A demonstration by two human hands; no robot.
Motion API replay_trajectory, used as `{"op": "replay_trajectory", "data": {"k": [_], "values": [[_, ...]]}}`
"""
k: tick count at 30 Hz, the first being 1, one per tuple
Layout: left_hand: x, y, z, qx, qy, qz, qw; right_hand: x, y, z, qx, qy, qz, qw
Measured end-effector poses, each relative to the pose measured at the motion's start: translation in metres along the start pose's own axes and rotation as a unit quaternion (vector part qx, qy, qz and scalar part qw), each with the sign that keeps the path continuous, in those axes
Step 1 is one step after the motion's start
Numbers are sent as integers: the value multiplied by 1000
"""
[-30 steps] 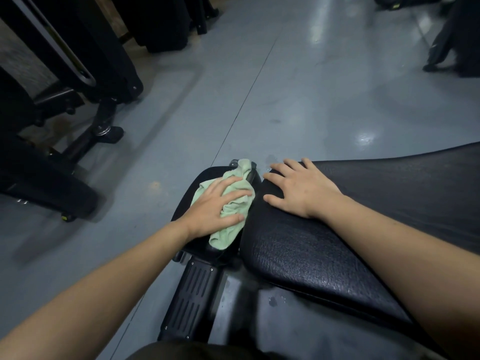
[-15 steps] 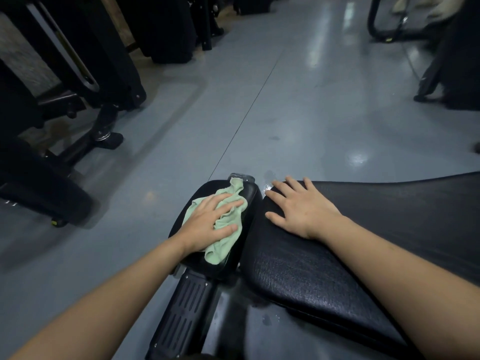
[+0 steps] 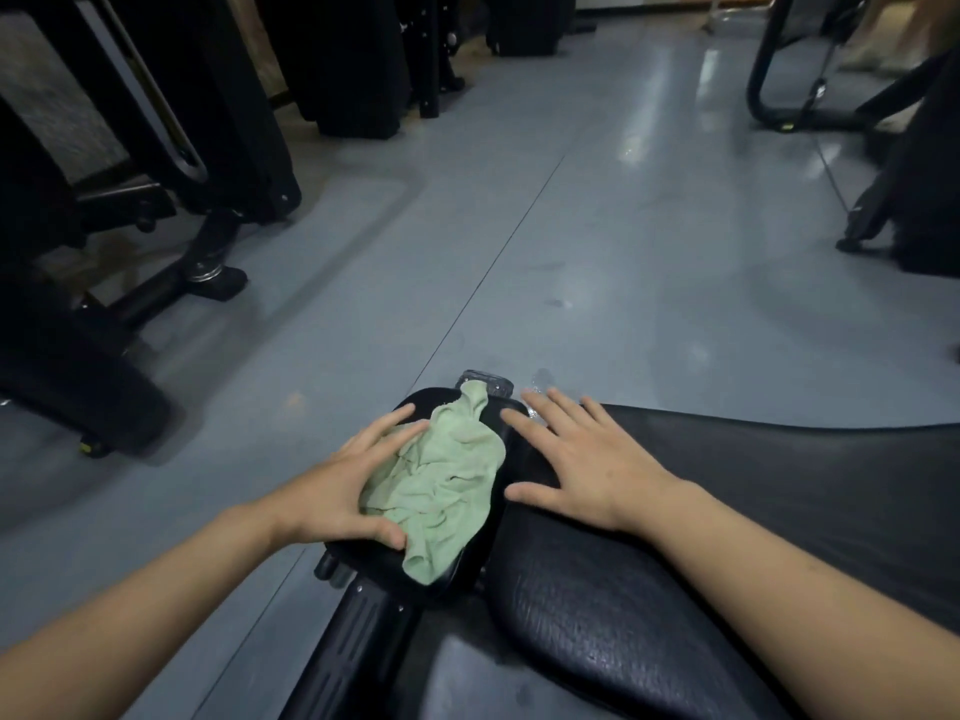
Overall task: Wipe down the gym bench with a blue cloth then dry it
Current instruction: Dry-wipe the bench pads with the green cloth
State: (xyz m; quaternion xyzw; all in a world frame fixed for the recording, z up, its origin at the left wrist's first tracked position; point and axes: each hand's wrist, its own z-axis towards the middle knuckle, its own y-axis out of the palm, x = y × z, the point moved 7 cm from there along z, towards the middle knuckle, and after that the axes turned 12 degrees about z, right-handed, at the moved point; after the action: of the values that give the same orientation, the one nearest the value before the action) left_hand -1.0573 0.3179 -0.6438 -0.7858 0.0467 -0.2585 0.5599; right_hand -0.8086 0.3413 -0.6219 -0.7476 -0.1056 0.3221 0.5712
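Note:
A crumpled pale green cloth lies on the small black seat pad of the gym bench. My left hand rests flat at the cloth's left edge, fingers spread, with the thumb and fingertips touching the cloth but not gripping it. My right hand lies flat with spread fingers on the near end of the long black back pad, just right of the cloth. The bench's black metal frame shows below the seat pad.
Black gym machines and their feet stand on the grey floor to the left. Another machine's base sits at the right, with a curved black tube frame behind it. A floor seam runs toward the bench.
My left hand slid off the top of the cloth to its left edge, uncovering it. The view tilted up, showing more floor. My right hand stayed flat on the back pad.

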Motion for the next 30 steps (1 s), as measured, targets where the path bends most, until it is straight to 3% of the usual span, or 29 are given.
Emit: {"op": "replay_trajectory", "data": {"k": [7, 14, 21, 30], "values": [[-13, 11, -10, -47, -11, 39, 998, -66, 31, 39, -23, -58, 65, 996], [-16, 18, -5, 13, -27, 47, 998, -71, 48, 52, -46, -32, 62, 997], [-9, 4, -7, 105, -47, 4, 993, -78, 29, 48, 20, -36, 91, 995], [27, -3, -15, 93, -35, 20, 995, -92, 23, 27, 41, -11, 151, 988]]}}
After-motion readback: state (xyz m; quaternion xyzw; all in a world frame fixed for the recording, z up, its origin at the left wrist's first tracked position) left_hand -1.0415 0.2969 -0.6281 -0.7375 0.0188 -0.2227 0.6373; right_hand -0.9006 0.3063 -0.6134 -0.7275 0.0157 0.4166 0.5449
